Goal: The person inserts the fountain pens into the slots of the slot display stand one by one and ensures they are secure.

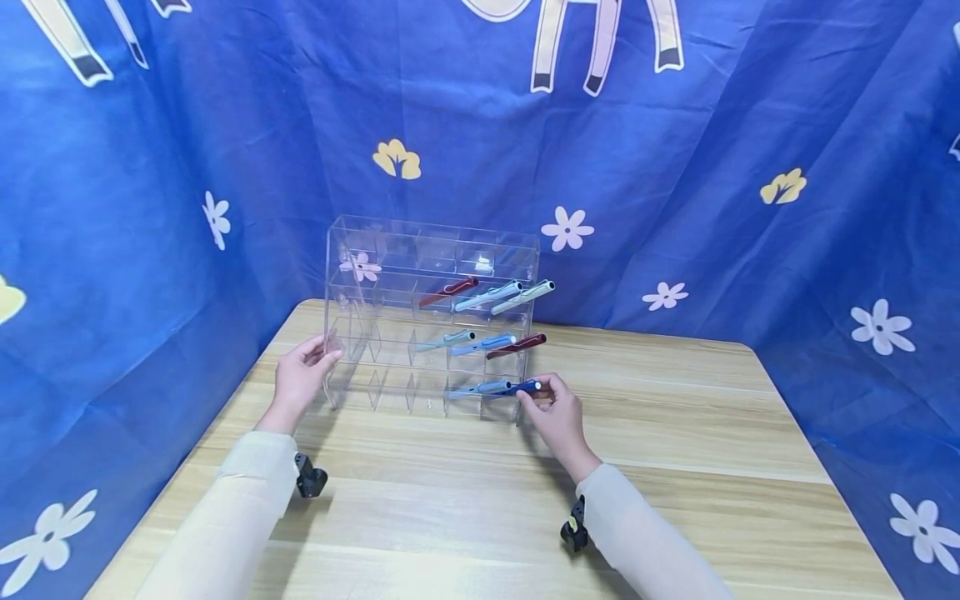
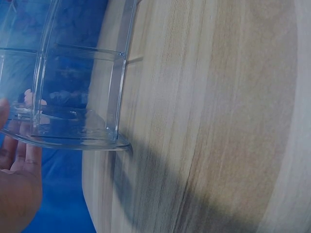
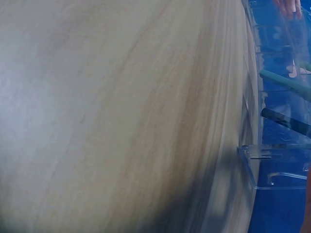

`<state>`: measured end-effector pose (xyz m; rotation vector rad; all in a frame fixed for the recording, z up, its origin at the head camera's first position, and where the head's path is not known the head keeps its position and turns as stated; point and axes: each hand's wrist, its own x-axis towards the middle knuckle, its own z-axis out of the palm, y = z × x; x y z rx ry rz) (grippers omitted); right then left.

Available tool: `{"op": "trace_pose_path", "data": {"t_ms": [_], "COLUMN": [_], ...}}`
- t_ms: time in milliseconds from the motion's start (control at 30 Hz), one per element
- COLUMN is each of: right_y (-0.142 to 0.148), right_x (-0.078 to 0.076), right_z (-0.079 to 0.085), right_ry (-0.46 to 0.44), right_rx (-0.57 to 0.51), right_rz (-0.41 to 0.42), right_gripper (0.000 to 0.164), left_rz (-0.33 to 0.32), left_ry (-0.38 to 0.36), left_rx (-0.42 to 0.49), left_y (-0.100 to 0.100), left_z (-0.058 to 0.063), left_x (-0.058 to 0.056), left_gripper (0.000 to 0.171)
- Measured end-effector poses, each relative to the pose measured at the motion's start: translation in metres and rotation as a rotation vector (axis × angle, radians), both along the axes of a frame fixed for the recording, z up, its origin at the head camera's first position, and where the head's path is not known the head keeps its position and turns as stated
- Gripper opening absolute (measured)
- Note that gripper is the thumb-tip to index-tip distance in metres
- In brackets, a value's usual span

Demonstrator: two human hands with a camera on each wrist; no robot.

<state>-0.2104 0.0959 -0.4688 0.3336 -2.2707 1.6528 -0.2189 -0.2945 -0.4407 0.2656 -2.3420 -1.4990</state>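
A clear acrylic pen rack (image 1: 390, 354) with compartments in rows stands on the table. My left hand (image 1: 300, 379) grips its left side panel, thumb on one side and fingers on the other, as the left wrist view shows the hand (image 2: 19, 189). At the bottom right compartment, my right hand (image 1: 555, 417) pinches the end of a dark blue pen (image 1: 529, 387) that lies in the rack. Beside it is a grey-blue pen (image 1: 487, 387). In the right wrist view only a sliver of the right hand shows, past the dark pen (image 3: 286, 121).
Higher in the rack lie a red pen (image 1: 450, 290), a light blue pen (image 1: 491, 295), a pale green pen (image 1: 525, 296), a teal pen (image 1: 450, 339), a blue pen (image 1: 486, 343) and a dark red pen (image 1: 519, 346). Blue patterned cloth (image 1: 465, 167) hangs behind the wooden table (image 1: 675, 433).
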Motion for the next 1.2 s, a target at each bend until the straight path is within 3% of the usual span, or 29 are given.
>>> {"op": "trace_pose_path", "data": {"t_ms": [533, 800, 900, 1033, 1200], "right_y": [0.002, 0.011, 0.016, 0.021, 0.027], "right_x": [0.0, -0.003, -0.001, 0.007, 0.013], "right_z": [0.0, 0.002, 0.01, 0.035, 0.059], "right_ry": [-0.011, -0.058, -0.084, -0.087, -0.063], "right_rx": [0.011, -0.033, -0.053, -0.043, -0.012], "right_rz": [-0.009, 0.047, 0.08, 0.119, 0.137], "right_gripper": [0.023, 0.034, 0.037, 0.037, 0.034], "left_rz": [-0.009, -0.004, -0.005, 0.003, 0.079], "left_ry": [-0.011, -0.032, -0.036, -0.05, -0.06], "left_rx": [0.015, 0.012, 0.0, -0.026, 0.019], "left_y": [-0.001, 0.001, -0.001, -0.001, 0.003], "left_z": [0.0, 0.002, 0.002, 0.006, 0.018], "left_x": [-0.001, -0.001, -0.001, -0.001, -0.002], "left_gripper": [0.047, 0.049, 0.049, 0.053, 0.058]}}
